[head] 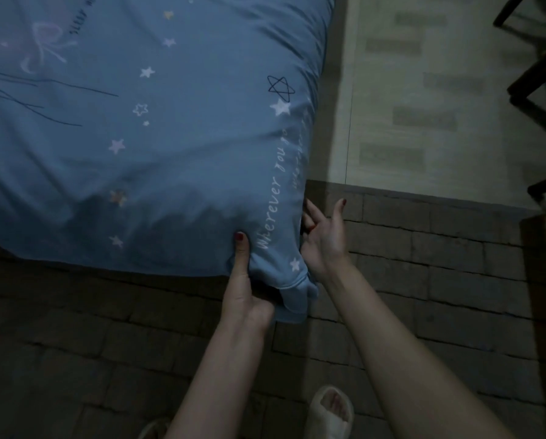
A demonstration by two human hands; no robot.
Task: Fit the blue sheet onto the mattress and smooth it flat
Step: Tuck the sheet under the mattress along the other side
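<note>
Covering most of the upper left of the view, the blue sheet [145, 147] lies stretched over the mattress, which is itself wholly hidden beneath the cloth; only its bulk and rounded near corner show through. The sheet runs off the top and left edges of the picture, so its full extent cannot be seen. Printed stars, a bow and lines of script mark it, and the lettering along the right edge is partly folded over the side and hard to read. The floor [424, 280] of dark brick-pattern tiles fills the lower part, dim enough that the strip under the bed's near edge is lost in shadow. Beyond it lies a paler floor with blurred grey patches [424, 118]. Dark furniture legs [538, 74] are cut off at the right edge and cannot be identified. At the near corner, the left hand [243, 280] grasps the bunched hem of the sheet, thumb on top and fingers hidden under the fabric. The right hand [324, 236] sits against the corner's side with fingers loosely spread, its grip released; the fingertips are partly hidden behind the cloth. A pale slipper [332, 413] shows below, a second barely visible at the bottom edge.
</note>
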